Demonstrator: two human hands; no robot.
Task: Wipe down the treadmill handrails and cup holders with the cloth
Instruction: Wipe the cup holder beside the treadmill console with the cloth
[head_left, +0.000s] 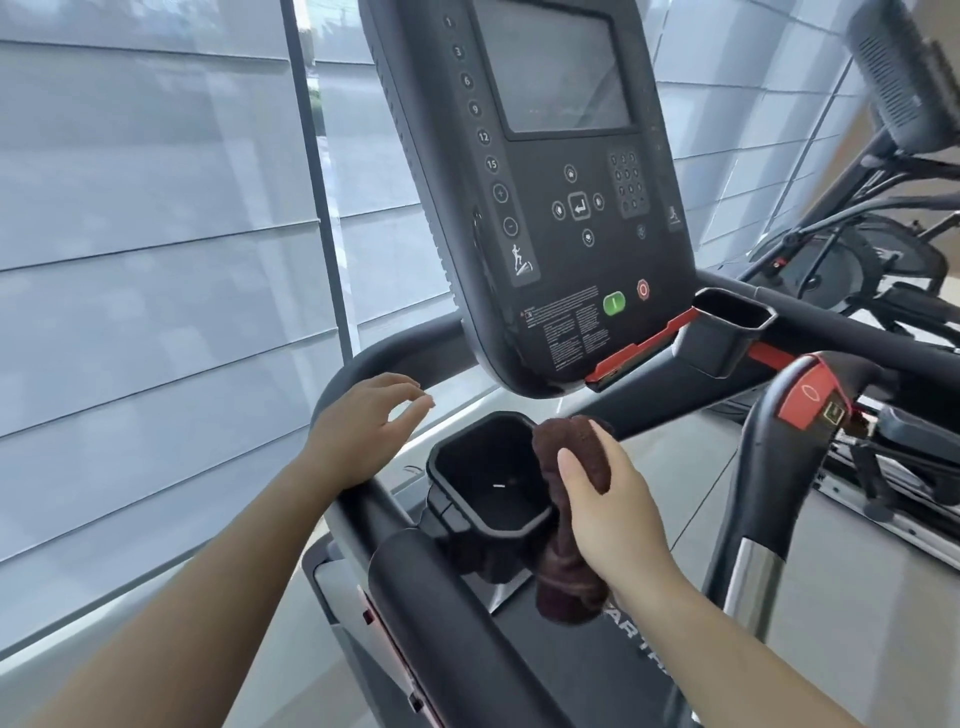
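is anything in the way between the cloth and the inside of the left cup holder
Nothing visible. The right hand holds the dark brown cloth right beside the left cup holder, whose opening faces up and looks empty. The left hand rests open on the handrail, clear of the opening.

Window wall: pale translucent blinds (156, 234) in horizontal bands, filling the area left of and above the left hand's fingers (408, 391); more bands show above and to the right of the right thumb (573, 470).
Mullion (317, 182): one dark vertical post, above the left hand's fingers.
Sill (130, 587): white ledge below the blinds, lower left of those fingers.
Light: soft, even daylight through the blinds.
Floor (857, 597): pale grey, smooth, right of and below the right thumb.
Second exercise machine (841, 260): dark frame, far right of and above the right thumb; its console (904, 78) is in the top corner.
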